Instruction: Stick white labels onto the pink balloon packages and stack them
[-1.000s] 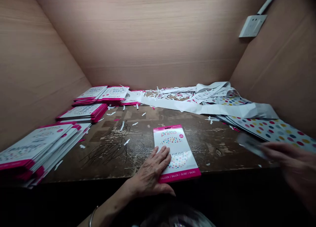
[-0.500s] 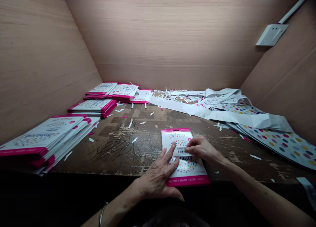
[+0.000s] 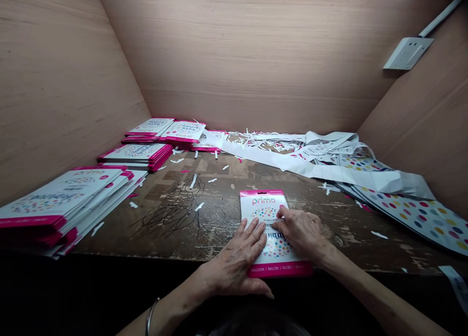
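Observation:
A white and pink balloon packet (image 3: 263,204) marked "prima" lies flat at the near edge of the worn wooden table (image 3: 219,219). My left hand (image 3: 237,260) rests flat on the packet's left half, fingers spread. My right hand (image 3: 300,231) lies on its right half, fingertips pressing a small white barcode label (image 3: 269,221) at the packet's middle. Neither hand lifts anything.
Stacks of the same packets stand at the near left (image 3: 58,204), further back (image 3: 135,155) and at the rear (image 3: 164,131). White backing strips and paper scraps (image 3: 314,155) pile up at the back right over dotted sheets (image 3: 424,214). A wall socket (image 3: 407,53) sits upper right.
My right hand came in from the far right with a label, set it on the packet and now presses flat on it. My left hand stayed on the packet.

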`<state>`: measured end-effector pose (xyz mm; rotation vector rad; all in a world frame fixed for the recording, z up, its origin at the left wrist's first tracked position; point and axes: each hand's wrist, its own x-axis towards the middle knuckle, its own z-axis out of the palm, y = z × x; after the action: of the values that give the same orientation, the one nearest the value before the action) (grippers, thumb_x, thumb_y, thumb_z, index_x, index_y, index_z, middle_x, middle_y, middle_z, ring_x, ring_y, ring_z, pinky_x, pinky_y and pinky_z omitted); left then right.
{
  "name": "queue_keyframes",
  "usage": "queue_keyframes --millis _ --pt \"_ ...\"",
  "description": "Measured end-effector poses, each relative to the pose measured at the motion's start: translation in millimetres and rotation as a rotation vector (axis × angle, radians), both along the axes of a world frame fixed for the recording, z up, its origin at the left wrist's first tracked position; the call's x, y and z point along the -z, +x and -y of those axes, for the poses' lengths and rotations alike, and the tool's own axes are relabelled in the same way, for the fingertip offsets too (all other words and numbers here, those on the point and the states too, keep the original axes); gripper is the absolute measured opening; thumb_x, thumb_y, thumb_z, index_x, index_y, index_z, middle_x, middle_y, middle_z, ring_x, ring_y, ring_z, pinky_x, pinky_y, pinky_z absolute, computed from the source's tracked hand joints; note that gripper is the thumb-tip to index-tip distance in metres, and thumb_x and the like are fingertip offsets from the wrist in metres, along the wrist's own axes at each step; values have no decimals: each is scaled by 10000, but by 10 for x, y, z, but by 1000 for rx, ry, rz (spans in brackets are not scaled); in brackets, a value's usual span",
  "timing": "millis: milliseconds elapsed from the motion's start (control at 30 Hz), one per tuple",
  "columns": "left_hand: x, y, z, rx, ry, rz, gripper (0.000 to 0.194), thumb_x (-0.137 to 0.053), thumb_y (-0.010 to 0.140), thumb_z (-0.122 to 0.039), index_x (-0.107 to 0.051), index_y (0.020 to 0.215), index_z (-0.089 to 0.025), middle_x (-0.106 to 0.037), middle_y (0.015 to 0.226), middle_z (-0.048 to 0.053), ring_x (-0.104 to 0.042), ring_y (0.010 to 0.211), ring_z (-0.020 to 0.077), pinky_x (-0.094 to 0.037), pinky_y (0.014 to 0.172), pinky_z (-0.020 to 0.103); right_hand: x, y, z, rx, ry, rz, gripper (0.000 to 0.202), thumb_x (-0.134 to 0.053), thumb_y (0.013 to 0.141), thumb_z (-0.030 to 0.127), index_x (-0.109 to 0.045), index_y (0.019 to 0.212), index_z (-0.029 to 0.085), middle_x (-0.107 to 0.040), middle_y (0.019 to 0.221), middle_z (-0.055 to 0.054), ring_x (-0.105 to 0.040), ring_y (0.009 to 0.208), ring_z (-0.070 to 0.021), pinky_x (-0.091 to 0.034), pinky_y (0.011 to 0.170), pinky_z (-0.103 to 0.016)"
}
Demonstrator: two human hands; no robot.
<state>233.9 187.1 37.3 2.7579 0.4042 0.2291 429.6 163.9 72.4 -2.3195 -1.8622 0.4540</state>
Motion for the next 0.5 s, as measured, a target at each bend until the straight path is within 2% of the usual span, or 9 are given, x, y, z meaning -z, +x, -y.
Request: queue_keyframes --millis 100,200,300,433,500 --pt "-24 -5 14 -1 23 -9 938 -590 676 -644 -283 1307 -21 -217 1388 285 -59 1312 373 -124 1037 592 29 45 50 29 73 193 448 -531 780 430 -492 1157 192 -620 970 -131 -614 794 -245 -379 612 -295" --pt "-18 2 6 13 55 -22 954 -604 666 -633 -275 1308 -8 -203 1391 291 -43 1311 380 -136 1034 593 79 197 28 120 47 163 591 -546 728 547 -443 1187 189 -566 1095 -141 -601 882 -276 -401 635 -316" --pt "10 -6 28 25 116 -58 976 -652 639 -577 -253 1315 4 -178 1399 294 -21 1307 398 -127 1036 592 101 291 14 123 -61 -13 499 -497 743 569 -500 1070 191 -638 959 -102 -600 902 -292 -402 683 -345" --pt "30 -118 261 -12 278 -85 741 -567 729 -343 -270 1315 0 -232 1400 253 -71 1313 382 -108 1057 549 153 242 199 93 -108 -52 424 -439 769 556 -536 987 206 -669 856 -94 -612 860 -320 -405 663 -376" --pt "17 -188 437 -34 392 -101 639 -478 765 -309 -313 1298 3 -277 1383 238 -136 1304 384 -138 1054 532 260 264 346 106 -113 -138 467 -466 724 609 -550 959 214 -671 776 -76 -628 778 -300 -425 624 -363"
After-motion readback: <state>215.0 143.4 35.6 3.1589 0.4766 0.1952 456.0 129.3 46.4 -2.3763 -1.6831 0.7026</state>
